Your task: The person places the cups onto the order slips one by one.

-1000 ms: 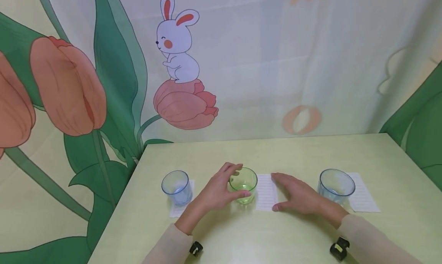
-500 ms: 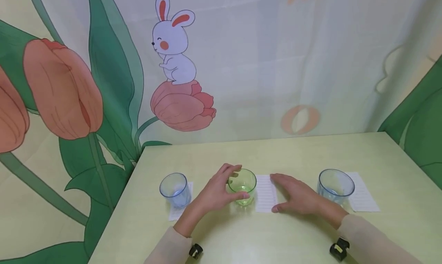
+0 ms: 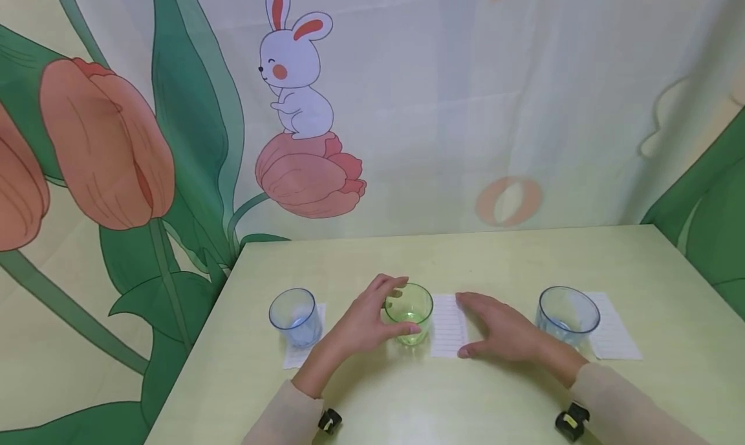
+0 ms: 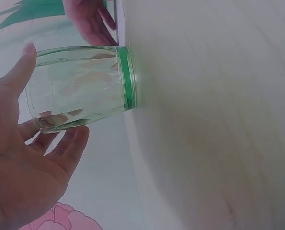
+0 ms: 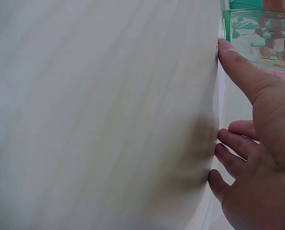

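Note:
My left hand [image 3: 368, 319] spans a green glass [image 3: 412, 341], thumb on the near side and fingers on the far side, close to its rim. In the left wrist view the green glass [image 4: 80, 84] stands upright on the table, between thumb and fingertips. Just right of it lies a sheet of lined white paper [image 3: 448, 328]. My right hand [image 3: 503, 328] rests at the paper's right edge, fingertips at the far corner and thumb at the near one. The right wrist view shows its fingers [image 5: 233, 143] down at the tabletop.
A blue glass [image 3: 298, 328] stands at the left on a lined paper [image 3: 295, 359]. Behind my right wrist is another blue glass [image 3: 561, 332], with a lined paper [image 3: 614, 335] at its right. A printed curtain [image 3: 431, 108] hangs behind the table [image 3: 431, 400].

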Action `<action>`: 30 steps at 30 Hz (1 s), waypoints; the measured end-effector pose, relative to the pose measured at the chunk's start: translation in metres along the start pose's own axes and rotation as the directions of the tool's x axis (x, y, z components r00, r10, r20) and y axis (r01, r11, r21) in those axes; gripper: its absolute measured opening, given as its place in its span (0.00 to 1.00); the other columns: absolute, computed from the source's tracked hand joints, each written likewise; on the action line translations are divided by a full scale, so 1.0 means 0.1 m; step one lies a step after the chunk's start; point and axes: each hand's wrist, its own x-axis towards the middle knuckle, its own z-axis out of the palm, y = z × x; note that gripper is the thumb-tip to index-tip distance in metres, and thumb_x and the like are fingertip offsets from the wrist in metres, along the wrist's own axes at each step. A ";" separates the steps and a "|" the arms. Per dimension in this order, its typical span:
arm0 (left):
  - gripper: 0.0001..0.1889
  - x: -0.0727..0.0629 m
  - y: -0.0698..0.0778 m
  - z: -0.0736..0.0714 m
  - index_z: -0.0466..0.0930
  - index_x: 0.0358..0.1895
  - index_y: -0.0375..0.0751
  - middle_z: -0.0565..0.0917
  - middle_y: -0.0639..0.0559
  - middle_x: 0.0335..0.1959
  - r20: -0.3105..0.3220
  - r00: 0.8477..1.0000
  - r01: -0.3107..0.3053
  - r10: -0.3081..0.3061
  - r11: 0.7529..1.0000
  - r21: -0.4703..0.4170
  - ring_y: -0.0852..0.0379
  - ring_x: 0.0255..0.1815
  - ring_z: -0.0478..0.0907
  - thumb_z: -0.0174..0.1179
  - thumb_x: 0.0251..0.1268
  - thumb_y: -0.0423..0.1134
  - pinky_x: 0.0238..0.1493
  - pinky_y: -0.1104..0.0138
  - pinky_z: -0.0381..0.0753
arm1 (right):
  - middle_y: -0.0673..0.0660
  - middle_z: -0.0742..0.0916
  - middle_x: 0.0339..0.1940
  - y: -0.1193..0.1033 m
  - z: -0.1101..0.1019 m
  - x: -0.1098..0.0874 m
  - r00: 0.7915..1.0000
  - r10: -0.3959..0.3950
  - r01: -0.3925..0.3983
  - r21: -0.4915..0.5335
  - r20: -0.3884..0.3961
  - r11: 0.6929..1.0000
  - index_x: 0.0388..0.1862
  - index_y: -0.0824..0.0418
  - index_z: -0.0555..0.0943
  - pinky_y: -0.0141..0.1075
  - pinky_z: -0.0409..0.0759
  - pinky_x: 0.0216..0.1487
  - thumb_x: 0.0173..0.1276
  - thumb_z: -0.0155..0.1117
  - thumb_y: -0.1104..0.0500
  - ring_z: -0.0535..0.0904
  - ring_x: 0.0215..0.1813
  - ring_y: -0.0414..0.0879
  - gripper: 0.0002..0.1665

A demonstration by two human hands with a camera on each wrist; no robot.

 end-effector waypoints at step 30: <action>0.50 0.07 0.20 -0.05 0.70 0.78 0.45 0.80 0.51 0.68 0.002 0.999 -0.049 0.050 0.997 -0.067 0.55 0.66 0.80 0.83 0.53 0.56 0.64 0.60 0.82 | 0.67 0.72 0.80 0.04 0.04 -0.02 0.999 -0.034 0.033 -0.011 -0.015 0.999 0.81 0.70 0.66 0.61 0.63 0.79 0.56 0.84 0.36 0.66 0.80 0.66 0.65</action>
